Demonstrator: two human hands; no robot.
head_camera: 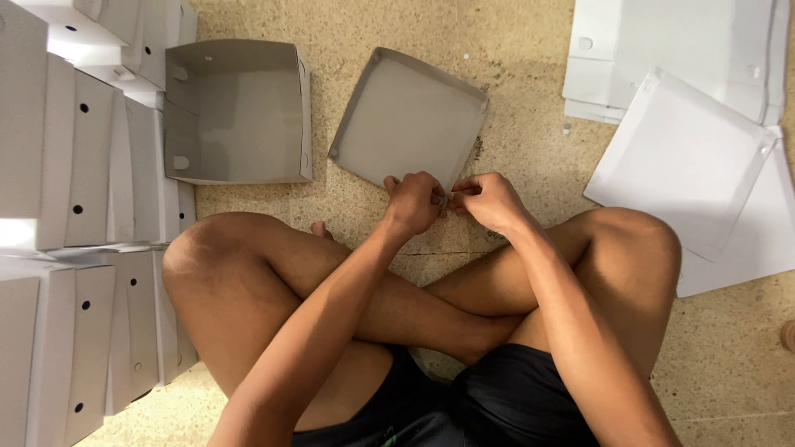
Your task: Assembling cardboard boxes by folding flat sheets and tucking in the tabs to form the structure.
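Far left edge of floor: stacked folded white boxes, several rows. Next, one deep open grey box, set apart from the hands. Centre: shallow grey cardboard tray flat on floor, near corner at the hands. Left hand closed, pinching that corner; right hand closed, pinching same corner from the other side, fingertips nearly touching. Judgement: keep both pinches tight at the fold, tray held flat so the tab seats. Crossed legs crowd the work. Right: flat white box blanks piled, near the knee.
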